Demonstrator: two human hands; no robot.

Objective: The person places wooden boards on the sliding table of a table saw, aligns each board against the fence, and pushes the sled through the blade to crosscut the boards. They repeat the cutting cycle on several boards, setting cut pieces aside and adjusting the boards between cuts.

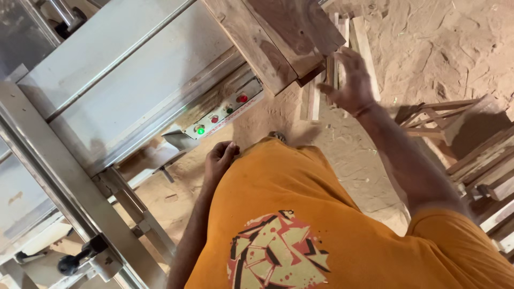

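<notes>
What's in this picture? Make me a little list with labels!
Place: workshop with a sawdust floor
Right hand: reaching out, touching upright wooden strips
Left hand: curled, empty, by the orange shirt
Machine: grey metal saw table with thick wooden boards on it
Control panel: green and red lights
Also there: wooden frames and stacked wood at the right

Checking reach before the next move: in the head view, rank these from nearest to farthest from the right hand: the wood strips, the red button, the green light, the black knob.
From the right hand:
1. Wood strips, touching its fingers.
2. Red button, on the machine's panel, toward the machine.
3. Green light, farther along that panel.
4. Black knob, bottom left corner.
</notes>
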